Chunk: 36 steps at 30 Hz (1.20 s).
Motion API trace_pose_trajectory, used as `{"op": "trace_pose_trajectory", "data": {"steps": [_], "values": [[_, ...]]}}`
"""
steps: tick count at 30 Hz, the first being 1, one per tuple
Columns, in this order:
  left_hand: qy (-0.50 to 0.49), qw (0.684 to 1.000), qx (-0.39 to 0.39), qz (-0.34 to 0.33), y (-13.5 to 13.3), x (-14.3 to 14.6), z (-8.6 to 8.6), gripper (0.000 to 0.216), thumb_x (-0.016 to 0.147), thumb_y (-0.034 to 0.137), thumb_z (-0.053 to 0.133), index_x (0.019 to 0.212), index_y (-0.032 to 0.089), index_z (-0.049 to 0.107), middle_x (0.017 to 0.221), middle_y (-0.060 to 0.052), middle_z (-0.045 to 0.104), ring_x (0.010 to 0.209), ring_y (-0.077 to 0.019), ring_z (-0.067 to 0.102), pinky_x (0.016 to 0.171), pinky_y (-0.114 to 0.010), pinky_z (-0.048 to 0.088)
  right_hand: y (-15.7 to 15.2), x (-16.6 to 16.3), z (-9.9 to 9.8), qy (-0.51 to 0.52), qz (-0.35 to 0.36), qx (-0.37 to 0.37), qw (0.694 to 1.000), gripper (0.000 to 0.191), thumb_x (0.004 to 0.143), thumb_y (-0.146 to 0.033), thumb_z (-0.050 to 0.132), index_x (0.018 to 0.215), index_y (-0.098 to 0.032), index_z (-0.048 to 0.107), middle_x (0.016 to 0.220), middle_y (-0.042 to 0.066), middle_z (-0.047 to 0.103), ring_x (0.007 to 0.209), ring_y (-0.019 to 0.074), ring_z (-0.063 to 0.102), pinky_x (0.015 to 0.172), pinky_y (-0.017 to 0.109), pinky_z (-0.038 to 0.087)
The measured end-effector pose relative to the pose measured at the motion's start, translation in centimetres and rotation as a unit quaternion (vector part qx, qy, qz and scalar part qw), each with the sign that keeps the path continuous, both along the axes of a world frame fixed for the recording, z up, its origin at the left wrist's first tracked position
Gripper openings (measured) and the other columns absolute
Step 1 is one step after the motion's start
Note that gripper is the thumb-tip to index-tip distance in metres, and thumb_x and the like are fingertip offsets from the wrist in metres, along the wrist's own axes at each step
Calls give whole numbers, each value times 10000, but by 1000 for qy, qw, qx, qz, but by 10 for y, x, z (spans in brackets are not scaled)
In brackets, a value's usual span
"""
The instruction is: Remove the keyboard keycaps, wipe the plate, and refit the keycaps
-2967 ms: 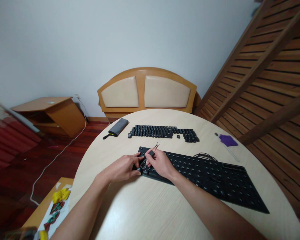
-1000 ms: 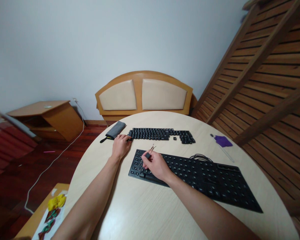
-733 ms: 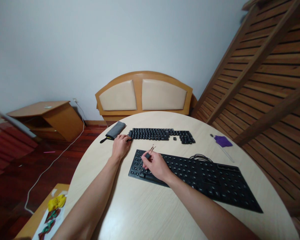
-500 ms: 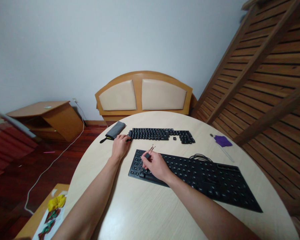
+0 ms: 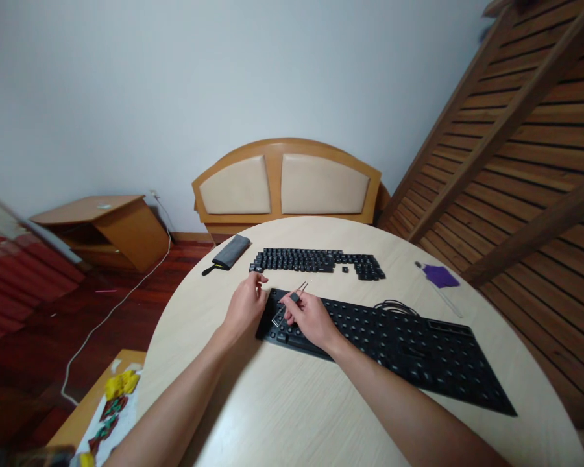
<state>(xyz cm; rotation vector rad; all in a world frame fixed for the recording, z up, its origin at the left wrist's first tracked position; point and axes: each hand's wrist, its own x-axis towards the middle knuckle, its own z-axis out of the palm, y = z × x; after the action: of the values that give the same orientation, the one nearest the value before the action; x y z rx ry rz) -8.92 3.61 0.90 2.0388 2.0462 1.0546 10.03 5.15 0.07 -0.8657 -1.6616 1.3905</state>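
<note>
A black keyboard base (image 5: 409,344) with its keycaps off lies across the round table (image 5: 282,415). The loose black keycaps (image 5: 316,261) are laid out in rows behind it. My right hand (image 5: 311,316) rests on the base's left end, closed round a small wire keycap puller (image 5: 299,292) whose prongs point up and away. My left hand (image 5: 246,305) sits at the base's left edge with thumb and fingertips pinched together. What it pinches is too small to make out.
A grey pouch (image 5: 231,251) lies left of the keycap rows. The keyboard's coiled cable (image 5: 394,305) sits behind the base, and a purple cloth (image 5: 440,275) lies far right. Beyond the table stand a wooden headboard (image 5: 287,181) and a low cabinet (image 5: 102,227).
My left hand has drawn back from the left end of the keycap rows to the base's left edge, fingers now pinched. My right hand stayed on the base with the puller.
</note>
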Motion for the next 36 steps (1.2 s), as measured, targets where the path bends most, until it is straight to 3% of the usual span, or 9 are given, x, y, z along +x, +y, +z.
{"op": "trace_pose_trajectory", "data": {"steps": [4, 9, 14, 18, 23, 36], "values": [[-99, 993, -32, -52, -24, 7, -1, 248, 825, 83, 444, 1010, 233, 511, 1095, -61, 719, 981, -223, 691, 878, -373, 530, -3, 3, 2, -11, -36, 23, 999, 346, 936, -491, 549, 884, -166, 658, 637, 5, 646, 527, 139, 630, 527, 241, 521], [-113, 965, -43, -234, -35, 3, 8, 245, 777, 85, 466, 975, 225, 499, 1280, -93, 653, 1253, -238, 566, 1093, -425, 418, -8, 8, 9, -58, -85, 83, 991, 367, 983, -489, 473, 896, -186, 661, 638, 11, 648, 530, 152, 632, 526, 249, 500], [-84, 938, -70, -328, -36, 0, 13, 247, 762, 185, 626, 980, 220, 515, 1383, -134, 568, 1304, -284, 504, 1115, -481, 399, -6, 16, 24, -122, -25, 92, 988, 334, 977, -464, 504, 871, -185, 655, 701, 20, 676, 583, 156, 652, 601, 260, 507], [-53, 929, -94, -353, -35, -1, 12, 318, 714, 307, 773, 909, 215, 538, 1407, -146, 544, 1354, -324, 451, 1118, -513, 391, -7, 25, 22, -112, 30, 72, 991, 296, 952, -447, 563, 948, -174, 676, 778, 25, 688, 645, 156, 663, 632, 257, 514], [-23, 927, -116, -356, -36, -1, 13, 340, 701, 398, 832, 854, 213, 590, 1483, -127, 483, 1413, -338, 386, 1156, -506, 354, -8, 31, 7, -63, 17, 53, 996, 317, 948, -473, 567, 918, -172, 662, 742, 8, 649, 611, 140, 627, 620, 253, 501], [-2, 929, -125, -347, -37, 1, 12, 259, 723, 355, 836, 766, 200, 634, 1507, -106, 475, 1434, -330, 367, 1159, -501, 359, -9, 30, 6, -82, 39, 76, 993, 281, 957, -423, 569, 914, -175, 692, 781, 26, 679, 652, 153, 628, 605, 248, 497]]}}
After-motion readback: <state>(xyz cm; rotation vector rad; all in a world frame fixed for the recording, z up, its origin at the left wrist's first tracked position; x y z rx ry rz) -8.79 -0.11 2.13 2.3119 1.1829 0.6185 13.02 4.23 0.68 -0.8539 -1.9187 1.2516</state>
